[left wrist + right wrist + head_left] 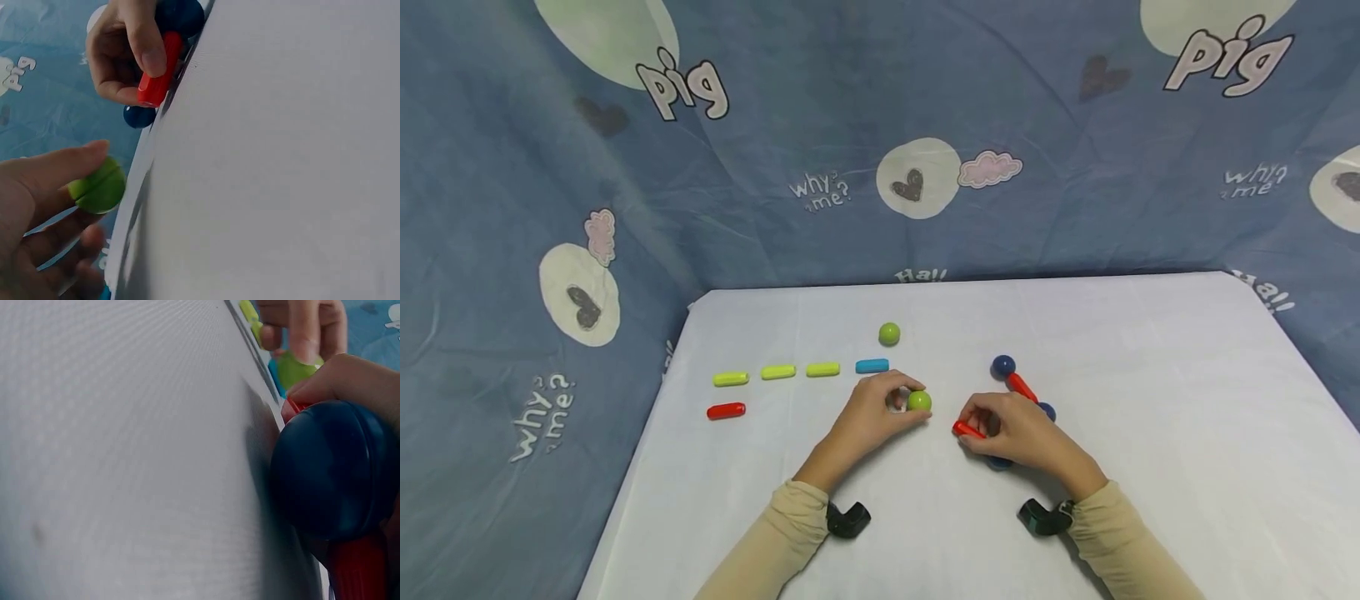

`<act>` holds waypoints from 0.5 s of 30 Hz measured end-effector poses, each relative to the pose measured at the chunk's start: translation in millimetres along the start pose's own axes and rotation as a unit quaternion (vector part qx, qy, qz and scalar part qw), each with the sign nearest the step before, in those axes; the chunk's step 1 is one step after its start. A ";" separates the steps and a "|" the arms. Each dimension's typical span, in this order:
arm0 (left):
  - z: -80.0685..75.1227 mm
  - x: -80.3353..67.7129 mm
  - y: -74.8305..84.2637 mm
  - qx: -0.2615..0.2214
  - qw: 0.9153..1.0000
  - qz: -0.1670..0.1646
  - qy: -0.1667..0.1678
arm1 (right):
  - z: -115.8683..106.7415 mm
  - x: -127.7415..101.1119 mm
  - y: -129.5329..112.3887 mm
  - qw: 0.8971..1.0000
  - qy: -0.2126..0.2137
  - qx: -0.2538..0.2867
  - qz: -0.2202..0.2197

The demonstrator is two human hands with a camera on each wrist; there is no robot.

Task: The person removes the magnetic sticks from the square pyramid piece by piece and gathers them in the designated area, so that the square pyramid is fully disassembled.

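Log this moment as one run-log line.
left hand: pinches green ball | right hand: grips red rod joined to blue balls | spare rods lined up at left on table

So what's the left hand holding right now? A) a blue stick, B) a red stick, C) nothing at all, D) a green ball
D: the left hand pinches a green ball between thumb and fingers, seen in the left wrist view too, while the red stick sits in the right hand.

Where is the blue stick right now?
In the head view the blue stick lies on the white table, at the right end of the row of green sticks, just beyond the left hand.
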State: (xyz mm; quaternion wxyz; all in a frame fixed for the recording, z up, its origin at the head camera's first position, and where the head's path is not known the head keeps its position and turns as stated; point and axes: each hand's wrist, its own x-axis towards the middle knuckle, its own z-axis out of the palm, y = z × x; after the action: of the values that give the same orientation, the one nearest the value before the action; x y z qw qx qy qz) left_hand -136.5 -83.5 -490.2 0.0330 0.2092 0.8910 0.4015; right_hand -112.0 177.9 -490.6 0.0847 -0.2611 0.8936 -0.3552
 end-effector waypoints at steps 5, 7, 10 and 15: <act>1.1 11.7 6.3 0.086 0.995 0.023 0.053 | 1.1 1.1 0.0 1.000 -0.002 0.002 0.002; 2.8 20.8 7.4 0.107 0.991 0.027 0.070 | 1.7 1.4 0.7 1.000 -0.004 0.003 0.004; 5.0 36.0 8.6 0.132 0.987 0.021 0.090 | 2.3 1.7 1.3 1.000 -0.004 0.002 0.005; 7.7 59.6 10.9 0.166 0.981 0.003 0.098 | 1.2 2.7 0.5 1.000 0.001 0.000 0.002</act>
State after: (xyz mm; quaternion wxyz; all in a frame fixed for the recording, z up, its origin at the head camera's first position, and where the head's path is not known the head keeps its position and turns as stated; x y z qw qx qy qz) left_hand -185.3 -47.9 -481.0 -0.0909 0.1744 0.9436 0.2662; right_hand -114.1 176.1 -491.7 0.0841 -0.2587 0.8944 -0.3551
